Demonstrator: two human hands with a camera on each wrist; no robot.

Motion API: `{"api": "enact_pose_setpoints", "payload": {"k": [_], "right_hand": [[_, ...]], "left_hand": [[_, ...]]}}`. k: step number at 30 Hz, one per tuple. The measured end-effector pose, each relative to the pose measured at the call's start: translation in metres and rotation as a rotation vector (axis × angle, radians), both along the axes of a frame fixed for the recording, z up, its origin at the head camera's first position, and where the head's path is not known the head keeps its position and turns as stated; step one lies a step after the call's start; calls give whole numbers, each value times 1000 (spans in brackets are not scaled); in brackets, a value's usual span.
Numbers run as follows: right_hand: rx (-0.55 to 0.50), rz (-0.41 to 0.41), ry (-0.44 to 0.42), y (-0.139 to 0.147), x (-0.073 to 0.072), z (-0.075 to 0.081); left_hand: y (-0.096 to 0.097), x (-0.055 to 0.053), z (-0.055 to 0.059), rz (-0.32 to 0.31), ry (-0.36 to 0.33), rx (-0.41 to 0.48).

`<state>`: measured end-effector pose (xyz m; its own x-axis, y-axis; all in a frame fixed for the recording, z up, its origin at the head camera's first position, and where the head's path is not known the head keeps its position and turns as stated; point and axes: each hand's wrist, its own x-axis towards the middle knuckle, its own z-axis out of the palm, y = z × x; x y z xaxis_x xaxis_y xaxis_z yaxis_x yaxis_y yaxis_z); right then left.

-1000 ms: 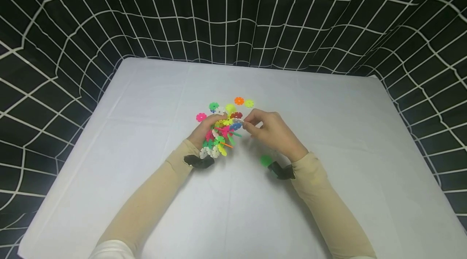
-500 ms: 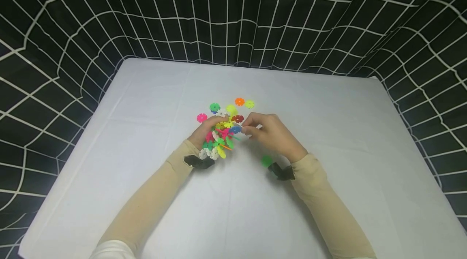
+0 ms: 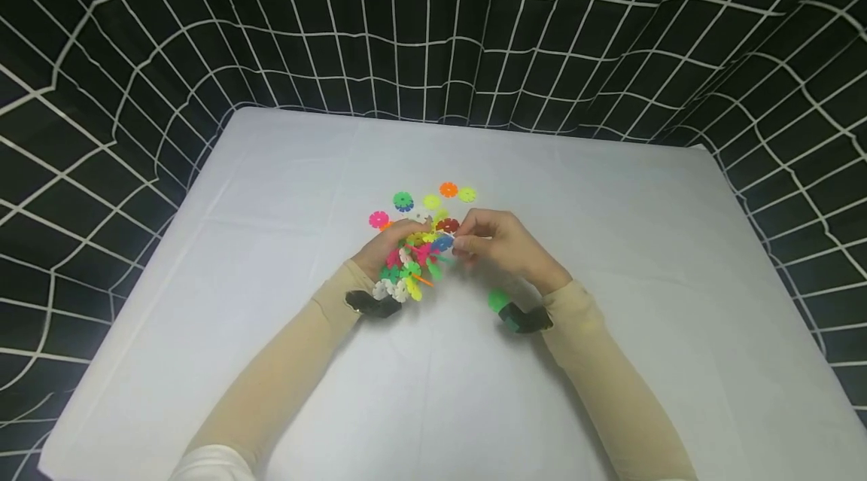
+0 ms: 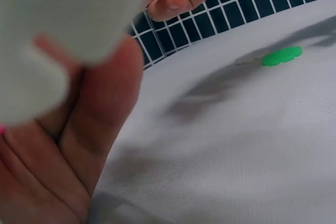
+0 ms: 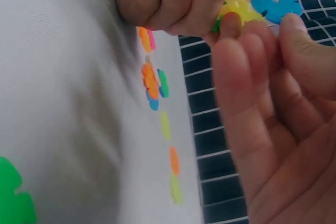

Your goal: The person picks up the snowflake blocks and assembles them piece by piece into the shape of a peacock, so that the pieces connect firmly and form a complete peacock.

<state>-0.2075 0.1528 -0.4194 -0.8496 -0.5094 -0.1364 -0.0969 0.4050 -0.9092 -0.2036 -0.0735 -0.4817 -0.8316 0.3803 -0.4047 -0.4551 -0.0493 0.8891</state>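
My left hand (image 3: 389, 246) grips a cluster of interlocked snowflake discs (image 3: 409, 270), pink, green, yellow, white and other colours, held above the table. At its right side is a blue disc (image 5: 275, 2), seen face-on in the right wrist view. My right hand (image 3: 504, 244) pinches a white disc (image 3: 448, 235) between thumb and forefinger, against the cluster near the blue disc; fingers cover most of it. A dark red disc (image 3: 448, 226) shows just beyond. Blurred white discs (image 4: 79, 14) hide part of my left palm in the left wrist view.
Behind the hands lie loose discs: orange (image 3: 448, 190), yellow (image 3: 467, 195), green (image 3: 403, 199) and pink (image 3: 378, 219), with a few others. A green disc (image 3: 497, 300) lies beside my right wrist. A black grid-patterned curtain (image 3: 433, 29) encloses the white table (image 3: 609, 240).
The white disc in my right hand, earlier showing above the blue disc, now shows only a thin sliver beside it. The cluster has turned slightly in my left hand, and the head view has shifted a little.
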Motion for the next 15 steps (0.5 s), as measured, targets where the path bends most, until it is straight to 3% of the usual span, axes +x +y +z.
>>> {"api": "enact_pose_setpoints", "payload": {"k": [6, 11, 15], "right_hand": [[26, -100, -9, -3, 0, 0], [76, -125, 4, -3, 0, 3], [270, -71, 47, 12, 0, 14]], "left_hand": [[3, 0, -1, 34, -9, 55], [3, -1, -3, 112, 11, 8], [5, -4, -3, 148, -23, 165]]}}
